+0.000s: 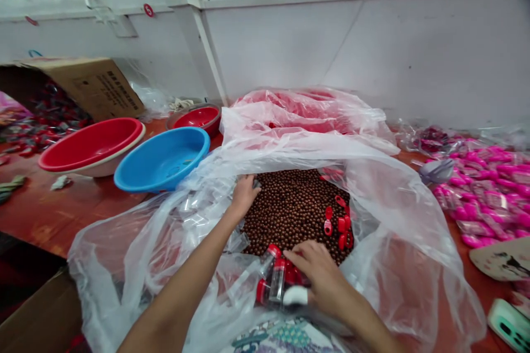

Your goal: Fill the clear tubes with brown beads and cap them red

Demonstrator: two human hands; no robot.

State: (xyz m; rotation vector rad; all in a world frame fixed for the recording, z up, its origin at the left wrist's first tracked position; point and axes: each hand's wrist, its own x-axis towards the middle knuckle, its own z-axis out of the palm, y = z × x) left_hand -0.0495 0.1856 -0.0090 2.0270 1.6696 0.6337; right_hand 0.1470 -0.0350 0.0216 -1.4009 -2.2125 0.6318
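Your left hand (pixel 245 197) is at the left edge of the brown beads (pixel 285 209), its fingers bent inward; whether they pinch anything cannot be told. Your right hand (pixel 318 273), thumb parted from the fingers, is spread beside the red-capped clear bottles (pixel 276 280), which lie in a cluster at the near edge of the beads. Loose red caps (pixel 342 224) rest on the beads at right. For good handling, you would best take one bottle at a time and keep the plastic sheet (pixel 385 187) raised around the beads.
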